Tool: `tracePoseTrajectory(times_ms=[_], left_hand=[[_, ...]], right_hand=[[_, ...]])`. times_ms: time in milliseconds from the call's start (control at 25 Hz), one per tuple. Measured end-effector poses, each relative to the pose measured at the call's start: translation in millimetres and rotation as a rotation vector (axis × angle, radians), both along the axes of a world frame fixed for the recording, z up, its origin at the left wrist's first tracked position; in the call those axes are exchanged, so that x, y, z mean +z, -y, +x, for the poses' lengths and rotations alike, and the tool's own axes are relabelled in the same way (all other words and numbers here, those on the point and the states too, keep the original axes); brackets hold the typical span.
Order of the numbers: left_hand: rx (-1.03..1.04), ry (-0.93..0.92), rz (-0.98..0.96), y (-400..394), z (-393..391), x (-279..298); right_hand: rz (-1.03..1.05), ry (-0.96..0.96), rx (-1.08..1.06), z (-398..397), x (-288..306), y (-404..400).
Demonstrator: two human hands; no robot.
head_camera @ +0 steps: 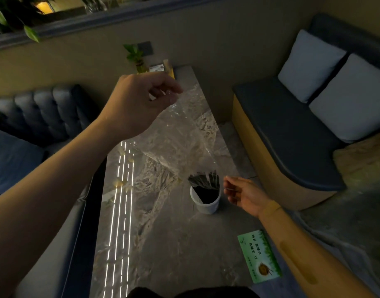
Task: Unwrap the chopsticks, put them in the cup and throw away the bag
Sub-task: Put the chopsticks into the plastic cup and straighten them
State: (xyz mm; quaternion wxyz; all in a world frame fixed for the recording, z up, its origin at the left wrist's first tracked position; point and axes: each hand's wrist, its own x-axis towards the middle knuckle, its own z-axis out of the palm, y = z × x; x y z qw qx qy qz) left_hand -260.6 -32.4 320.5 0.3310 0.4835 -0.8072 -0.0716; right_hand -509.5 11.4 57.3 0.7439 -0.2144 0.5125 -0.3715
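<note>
At the lower right of the frame a green card [259, 256] lies flat on the marbled tabletop [169, 244]. Just above it, right of centre, the right hand [244, 195] hovers beside a white cup [205, 202], its fingers [227, 182] loosely curled and apart, gripping nothing. Dark chopsticks [204, 181] stand bunched in the cup, leaning toward the upper left. Higher, at centre, the left hand [139, 104] is raised above the tabletop, its fingers pinching the top of a clear plastic bag [180, 138] that hangs down toward the cup.
</note>
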Motion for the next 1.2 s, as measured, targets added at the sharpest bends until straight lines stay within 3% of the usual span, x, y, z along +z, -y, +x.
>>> tracePoseTrajectory(times_ms=[480, 680, 1000, 1200], left_hand=[[0.267, -0.322, 0.016, -37, 126, -26], [0.376, -0.64, 0.091, -77, 180, -60], [0.71, -1.009, 0.312, -175, 246, -173], [0.934, -1.017, 0.493, -238, 261, -259]], right_hand=[[-0.259, -0.112, 0.048, 41, 52, 22], [-0.4, -0.275, 0.122, 78, 67, 31], [-0.695, -0.566, 0.197, 163, 62, 31], [-0.713, -0.715, 0.362, 213, 35, 29]])
